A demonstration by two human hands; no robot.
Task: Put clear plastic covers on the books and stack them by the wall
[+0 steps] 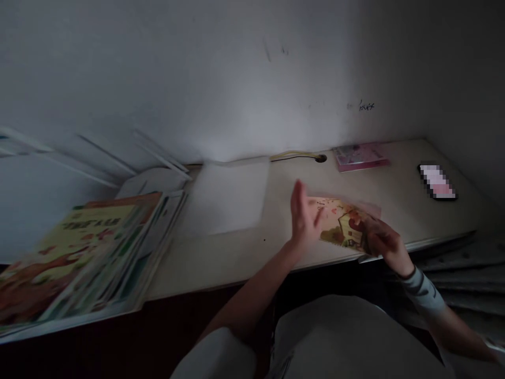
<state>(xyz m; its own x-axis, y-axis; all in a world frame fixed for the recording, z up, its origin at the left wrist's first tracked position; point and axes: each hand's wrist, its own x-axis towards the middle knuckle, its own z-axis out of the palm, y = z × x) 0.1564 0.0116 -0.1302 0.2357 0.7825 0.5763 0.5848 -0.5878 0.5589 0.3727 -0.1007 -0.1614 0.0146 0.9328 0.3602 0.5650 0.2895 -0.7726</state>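
Note:
My right hand is closed on the right side of an illustrated booklet, whose picture shows a small house and trees. The booklet is tilted above the table's front edge, slightly blurred. At its left end is my left hand, open and upright with its fingers stretched out; I cannot tell whether the palm touches the paper. A pinkish sheet or cover edge shows behind the booklet, partly hidden by it and by my right hand.
A tall stack of picture books stands at the left. Behind it is a white rack. Sheets of white paper lie mid-table. Toward the back right are a pink book, a cable hole and a phone.

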